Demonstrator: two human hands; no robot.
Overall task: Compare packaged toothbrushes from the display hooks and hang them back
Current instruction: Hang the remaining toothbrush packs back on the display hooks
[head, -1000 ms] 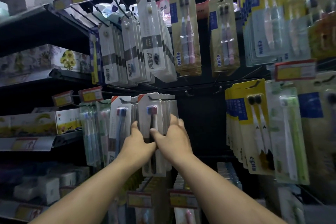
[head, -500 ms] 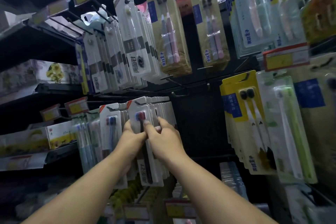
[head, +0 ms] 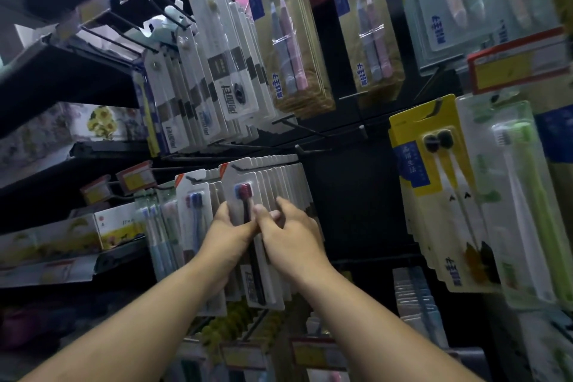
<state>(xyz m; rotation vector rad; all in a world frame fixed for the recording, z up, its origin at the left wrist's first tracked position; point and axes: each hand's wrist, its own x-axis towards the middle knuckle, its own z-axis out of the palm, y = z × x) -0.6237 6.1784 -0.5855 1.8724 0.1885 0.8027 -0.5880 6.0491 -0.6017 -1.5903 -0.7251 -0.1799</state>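
Left hand: the arm reaches forward and up. The hand sits at the left edge of the pack, thumb across its front, fingers hidden behind the card.
Right hand: the arm reaches up beside the left one. The thumb lies on the pack's front and touches the left thumb, with the fingers curled round the right edge.
Grip: both hands pinch the same pack about halfway down it.
Pack: a white card holding two dark-handled brushes with a red and a blue head. It is at the front of its row in the lower tier, foot swung a little to the right. Whether its hang hole sits on the peg cannot be told.
Since half a second ago: the hold on the pack is unchanged and the thumbs are at the same spot. The view has rolled, so the shelves lean more.
Writing: the white packs above carry what looks like "两面针". The yellow pack has a blue panel that seems to read "品质生活".
Blue characters: those on the pink-and-blue pairs are too blurred to read.
Price tag: yellow with a red border, print unreadable.
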